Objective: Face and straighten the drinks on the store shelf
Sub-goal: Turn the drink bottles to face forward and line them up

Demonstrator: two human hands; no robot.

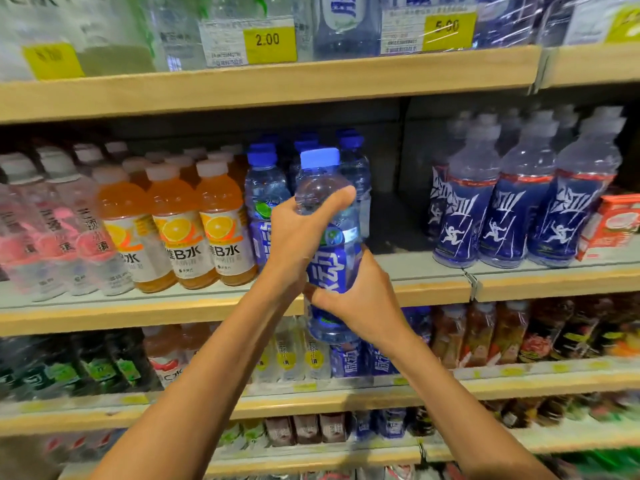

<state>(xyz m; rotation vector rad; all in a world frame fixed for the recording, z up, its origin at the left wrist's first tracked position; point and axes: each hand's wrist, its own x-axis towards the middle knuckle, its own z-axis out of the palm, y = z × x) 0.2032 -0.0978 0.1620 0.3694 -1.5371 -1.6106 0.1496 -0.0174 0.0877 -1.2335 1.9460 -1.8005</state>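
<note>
Centre of frame: a blue-capped bottle (329, 265), clear plastic with a blue label in white characters, is held upright with a slight lean in front of the middle shelf (145, 313). Its base hangs below the shelf's wooden front edge in the picture, off the shelf board. Left hand (301, 237) wraps the upper body just under the shoulder, thumb laid across the front, fingers curled round the far side. Right hand (363, 299) grips the lower half, thumb across the lower part of the label, fingers round the right side (fingertips hidden behind the bottle). Both forearms rise from the bottom of the frame. Directly behind the held bottle, on the shelf, a cluster of matching blue bottles (265, 188) stands in rows. Left of those, three orange drinks (176, 233) front their rows, pale caps, orange-slice labels facing out. Further left are pink-labelled bottles (55, 233), blurred. Right of frame, same shelf, well apart from the cluster: taller bottles with dark blue labels (512, 216), and just beside them at the right edge a red-and-white carton (616, 226). Upper shelf carries yellow price tags (268, 41), one reading 2.00. Lower shelves hold more drinks, too blurred to name.
</note>
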